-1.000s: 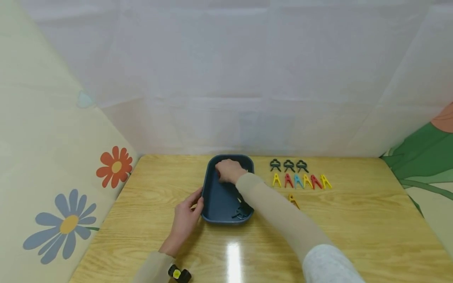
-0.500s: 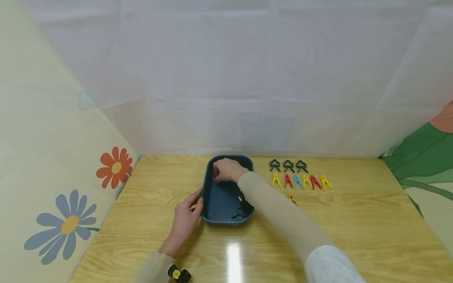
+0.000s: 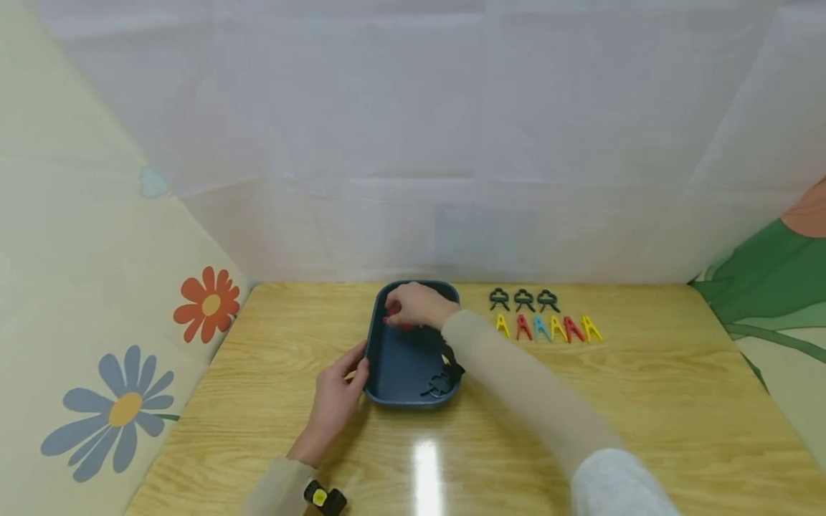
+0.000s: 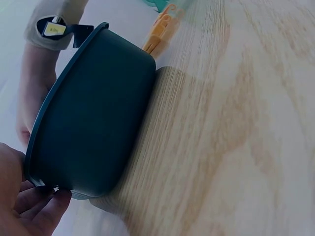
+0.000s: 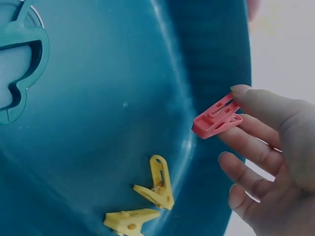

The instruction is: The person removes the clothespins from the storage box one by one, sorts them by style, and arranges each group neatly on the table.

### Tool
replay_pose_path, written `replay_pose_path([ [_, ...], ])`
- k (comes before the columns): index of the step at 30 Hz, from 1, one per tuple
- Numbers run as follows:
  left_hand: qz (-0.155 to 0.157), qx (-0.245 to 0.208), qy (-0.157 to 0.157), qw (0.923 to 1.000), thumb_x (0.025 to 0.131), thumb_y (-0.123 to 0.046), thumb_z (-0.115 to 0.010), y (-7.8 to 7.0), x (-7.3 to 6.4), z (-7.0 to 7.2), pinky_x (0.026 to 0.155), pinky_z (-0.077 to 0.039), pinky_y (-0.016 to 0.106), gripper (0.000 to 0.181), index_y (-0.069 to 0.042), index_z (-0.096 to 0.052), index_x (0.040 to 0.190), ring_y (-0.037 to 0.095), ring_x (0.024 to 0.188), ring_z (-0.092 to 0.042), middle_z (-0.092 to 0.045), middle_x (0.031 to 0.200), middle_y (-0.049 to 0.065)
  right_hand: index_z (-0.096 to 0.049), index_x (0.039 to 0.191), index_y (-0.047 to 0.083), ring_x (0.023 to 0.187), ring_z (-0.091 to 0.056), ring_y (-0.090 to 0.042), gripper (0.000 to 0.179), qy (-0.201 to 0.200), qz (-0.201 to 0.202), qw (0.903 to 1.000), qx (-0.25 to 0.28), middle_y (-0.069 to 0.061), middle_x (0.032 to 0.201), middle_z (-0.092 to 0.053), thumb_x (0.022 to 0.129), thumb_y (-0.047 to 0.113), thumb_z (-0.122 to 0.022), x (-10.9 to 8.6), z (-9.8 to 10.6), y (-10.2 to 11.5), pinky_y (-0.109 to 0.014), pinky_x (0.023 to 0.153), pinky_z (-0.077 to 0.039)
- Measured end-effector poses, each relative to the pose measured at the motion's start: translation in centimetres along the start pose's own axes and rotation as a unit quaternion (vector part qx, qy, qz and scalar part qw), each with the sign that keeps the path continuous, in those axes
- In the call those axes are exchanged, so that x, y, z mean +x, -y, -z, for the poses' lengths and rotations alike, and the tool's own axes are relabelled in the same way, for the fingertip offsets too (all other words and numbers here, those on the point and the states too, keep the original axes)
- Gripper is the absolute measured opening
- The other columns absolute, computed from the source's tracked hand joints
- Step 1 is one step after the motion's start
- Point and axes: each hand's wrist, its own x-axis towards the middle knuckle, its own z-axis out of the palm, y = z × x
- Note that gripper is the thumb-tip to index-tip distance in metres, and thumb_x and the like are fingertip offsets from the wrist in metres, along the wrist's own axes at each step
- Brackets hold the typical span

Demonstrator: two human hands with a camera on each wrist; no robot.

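A dark blue plastic bin (image 3: 403,369) stands on the wooden table. My left hand (image 3: 338,390) grips its left wall, thumb and fingers at the rim; the left wrist view shows the fingers against the bin's outer side. Inside the far end of the bin, my right hand (image 3: 419,304) pinches a red clothespin (image 5: 216,118) between thumb and fingers. Below it in the right wrist view lie two yellow clothespins, one standing angled (image 5: 161,183) and one on its side (image 5: 130,220). A dark green clover-shaped clip (image 3: 439,385) lies in the bin's near right corner.
Right of the bin, a row of dark clover-shaped clips (image 3: 524,299) lies above a row of yellow, red and blue clothespins (image 3: 542,328). An orange clip (image 4: 162,30) lies beyond the bin in the left wrist view. A white sheet (image 3: 413,143) hangs behind the table.
My right hand has shifted slightly right and up inside the bin, with the red clothespin in its fingers. My right sleeve now covers the orange clip in the head view. The left hand stays put.
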Motion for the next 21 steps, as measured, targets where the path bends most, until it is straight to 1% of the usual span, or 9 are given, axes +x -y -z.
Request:
replay_pose_path([
  [5, -0.005, 0.001, -0.004, 1.0000, 0.102, -0.002, -0.061, 0.1, 0.1, -0.1, 0.086, -0.060, 0.045, 0.038, 0.005, -0.063, 0.140, 0.036, 0.113, -0.070, -0.070, 0.127, 0.023, -0.069, 0.136, 0.012, 0.112, -0.068, -0.018, 0.040, -0.003, 0.026, 0.9993, 0.026, -0.005, 0.129, -0.071, 0.103, 0.033, -0.068, -1.2, 1.1, 0.0, -0.033, 0.095, -0.055],
  [9, -0.013, 0.006, -0.007, 0.9999, 0.102, -0.002, -0.061, 0.1, 0.0, 0.0, 0.085, -0.061, 0.044, 0.037, 0.005, -0.063, 0.139, 0.036, 0.113, -0.070, -0.070, 0.127, 0.023, -0.070, 0.134, 0.011, 0.109, -0.069, -0.018, 0.037, -0.012, 0.047, 0.9982, 0.034, -0.006, 0.125, -0.072, 0.102, 0.031, -0.069, -2.1, 2.0, -0.1, -0.033, 0.091, -0.056],
  [12, -0.017, 0.007, -0.010, 0.9998, 0.102, -0.002, -0.061, 0.2, 0.0, 0.0, 0.084, -0.061, 0.043, 0.037, 0.006, -0.064, 0.138, 0.036, 0.112, -0.070, -0.070, 0.127, 0.023, -0.070, 0.133, 0.010, 0.108, -0.069, -0.018, 0.037, -0.020, 0.057, 0.9974, 0.040, -0.006, 0.124, -0.072, 0.102, 0.030, -0.069, -2.7, 2.5, -0.2, -0.033, 0.090, -0.056],
  [18, -0.011, 0.007, -0.008, 0.9999, 0.102, -0.002, -0.061, 0.1, 0.0, 0.3, 0.085, -0.061, 0.042, 0.038, 0.004, -0.064, 0.139, 0.034, 0.114, -0.069, -0.070, 0.128, 0.022, -0.068, 0.133, 0.004, 0.111, -0.068, -0.021, 0.036, -0.037, 0.074, 0.9935, 0.078, -0.009, 0.125, -0.071, 0.101, 0.021, -0.070, -4.1, 3.2, -0.4, -0.034, 0.094, -0.055],
  [21, -0.010, 0.009, -0.009, 0.9999, 0.102, -0.003, -0.061, 0.2, 0.0, 0.3, 0.085, -0.061, 0.040, 0.038, 0.003, -0.064, 0.139, 0.033, 0.114, -0.070, -0.070, 0.128, 0.021, -0.068, 0.132, 0.004, 0.112, -0.068, -0.023, 0.034, -0.047, 0.087, 0.9914, 0.086, -0.009, 0.124, -0.072, 0.101, 0.020, -0.070, -4.8, 3.6, -0.6, -0.035, 0.095, -0.055],
])
